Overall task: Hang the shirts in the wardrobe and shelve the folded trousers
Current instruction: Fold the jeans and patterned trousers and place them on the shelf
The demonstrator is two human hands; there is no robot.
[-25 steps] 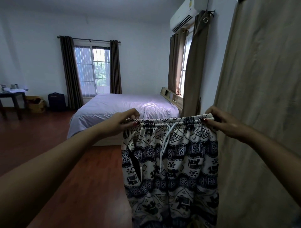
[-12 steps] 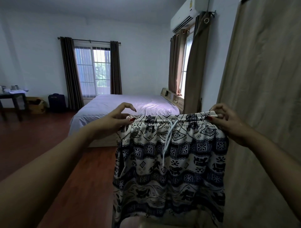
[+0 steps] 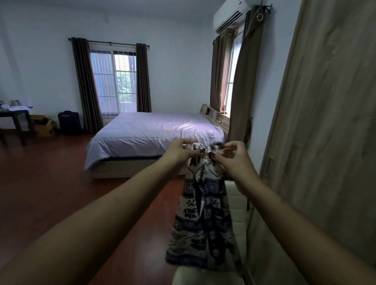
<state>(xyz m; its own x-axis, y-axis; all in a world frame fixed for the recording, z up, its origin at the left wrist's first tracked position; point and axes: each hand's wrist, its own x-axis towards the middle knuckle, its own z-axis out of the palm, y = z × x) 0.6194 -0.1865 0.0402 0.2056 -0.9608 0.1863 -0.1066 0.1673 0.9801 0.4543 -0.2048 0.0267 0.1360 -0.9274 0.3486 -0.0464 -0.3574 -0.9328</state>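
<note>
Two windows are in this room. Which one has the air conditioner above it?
The window on the right wall, by the head of the bed: the air conditioner sits just above it. The far window has only a curtain rod.

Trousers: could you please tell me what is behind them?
A cream seat shows behind and below the trousers, floor to its left. The cloth hides the seat's middle.

You had no text, brand or number you could read. At one o'clock, the white wall-mounted air conditioner (image 3: 232, 16) carried a small yellow sticker (image 3: 239, 2) at its top edge, too small and blurred to make out.
</note>
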